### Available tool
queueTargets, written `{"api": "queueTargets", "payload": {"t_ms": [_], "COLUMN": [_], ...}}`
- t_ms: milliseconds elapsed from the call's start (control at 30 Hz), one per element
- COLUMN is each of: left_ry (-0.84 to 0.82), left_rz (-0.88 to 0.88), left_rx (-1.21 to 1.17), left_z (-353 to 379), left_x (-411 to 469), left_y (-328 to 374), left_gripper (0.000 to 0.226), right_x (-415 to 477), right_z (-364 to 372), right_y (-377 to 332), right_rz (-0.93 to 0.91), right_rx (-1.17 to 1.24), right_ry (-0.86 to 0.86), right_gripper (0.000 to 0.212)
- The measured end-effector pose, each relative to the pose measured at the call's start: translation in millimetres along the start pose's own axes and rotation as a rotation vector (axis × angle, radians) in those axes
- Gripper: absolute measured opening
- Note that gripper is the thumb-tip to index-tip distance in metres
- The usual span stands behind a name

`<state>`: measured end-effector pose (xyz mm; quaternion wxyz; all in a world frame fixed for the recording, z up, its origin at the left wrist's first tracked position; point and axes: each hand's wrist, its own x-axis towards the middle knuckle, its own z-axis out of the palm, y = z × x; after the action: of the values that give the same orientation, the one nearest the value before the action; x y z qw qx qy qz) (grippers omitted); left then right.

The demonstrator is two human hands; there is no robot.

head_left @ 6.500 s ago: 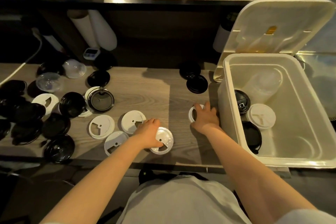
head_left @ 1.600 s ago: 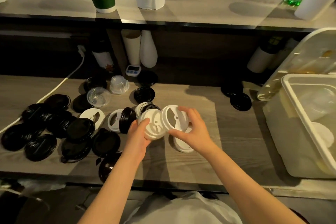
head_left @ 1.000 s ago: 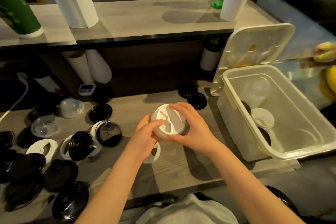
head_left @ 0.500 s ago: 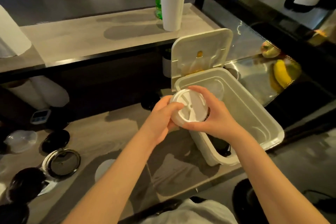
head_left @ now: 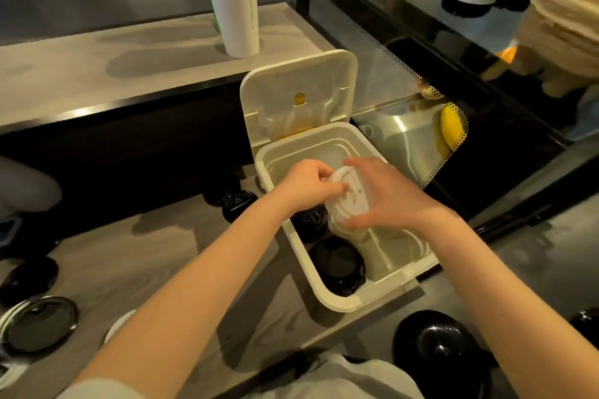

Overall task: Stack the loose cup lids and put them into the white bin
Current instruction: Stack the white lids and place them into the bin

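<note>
Two-handed lid stack [head_left: 351, 204] over white bin [head_left: 337, 301]

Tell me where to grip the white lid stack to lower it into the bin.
By its rim, from opposite sides, as the left hand and right hand hold the white lid stack: it is round and tilted, and side pressure likely keeps the nested lids together above the white bin.

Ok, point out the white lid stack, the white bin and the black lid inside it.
white lid stack [head_left: 351, 201], head view, on its top face.
white bin [head_left: 338, 303], head view, on the near rim corner.
black lid [head_left: 337, 264], head view, on its domed middle.
</note>
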<state>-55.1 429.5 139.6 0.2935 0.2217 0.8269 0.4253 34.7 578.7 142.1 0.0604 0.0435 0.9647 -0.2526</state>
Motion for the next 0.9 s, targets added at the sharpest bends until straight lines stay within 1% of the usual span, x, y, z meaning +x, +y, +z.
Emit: {"api": "queueTargets", "payload": {"t_ms": [67, 133, 167, 200, 267, 367, 433, 533, 600, 700, 733, 833, 900], "left_ry": [-0.010, 0.037, 0.055, 0.049, -0.018, -0.143, -0.247, -0.371, -0.405, -0.431, -0.436, -0.456, -0.463], "left_rz": [0.014, 0.043, 0.081, 0.120, 0.170, 0.184, 0.136, 0.007, -0.055, -0.097, -0.102, -0.118, -0.111], "left_rx": [0.092, 0.337, 0.503, 0.670, 0.949, 1.191, 1.274, 1.395, 1.477, 1.555, 1.563, 1.571, 1.581], "left_z": [1.9, 0.1, -1.7, -3.1, -4.2, -0.4, 2.9, 8.5, 13.8, 18.7, 19.7, 21.4, 22.4], "left_x": [6.1, 8.8, 9.6, 11.1, 14.4, 19.7, 23.4, 29.3, 31.2, 34.3, 35.5, 37.7, 38.4], "left_y": [-6.0, -14.5, -19.8, -25.9, -34.6, -38.0, -37.2, -37.3, -38.3, -40.2, -40.7, -41.0, -41.6], "left_gripper": [0.037, 0.050, 0.052, 0.049, 0.040, 0.034, 0.032, 0.035, 0.039, 0.043, 0.043, 0.044, 0.044], "right_x": [6.8, 13.0, 16.2, 19.4, 26.5, 38.0, 44.3, 51.1, 53.6, 54.1, 53.8, 52.9, 51.9], "right_z": [2.7, 6.6, 10.1, 14.4, 27.0, 46.0, 53.8, 57.8, 59.2, 60.9, 61.4, 59.2, 57.3], "right_y": [5.7, 11.9, 14.6, 16.7, 19.1, 22.8, 27.6, 33.3, 36.0, 36.5, 36.5, 33.6, 31.4], "right_rz": [-0.005, 0.000, -0.005, -0.021, -0.049, -0.038, 0.018, 0.130, 0.177, 0.220, 0.205, 0.084, 0.037], "right_rx": [-0.091, -0.199, -0.263, -0.333, -0.445, -0.524, -0.510, -0.364, -0.285, -0.227, -0.251, -0.455, -0.531], "right_ry": [-0.015, -0.030, -0.045, -0.069, -0.139, -0.227, -0.264, -0.318, -0.335, -0.359, -0.359, -0.296, -0.271], "right_gripper": [0.098, 0.096, 0.096, 0.096, 0.096, 0.093, 0.096, 0.097, 0.091, 0.086, 0.085, 0.086, 0.085]}}
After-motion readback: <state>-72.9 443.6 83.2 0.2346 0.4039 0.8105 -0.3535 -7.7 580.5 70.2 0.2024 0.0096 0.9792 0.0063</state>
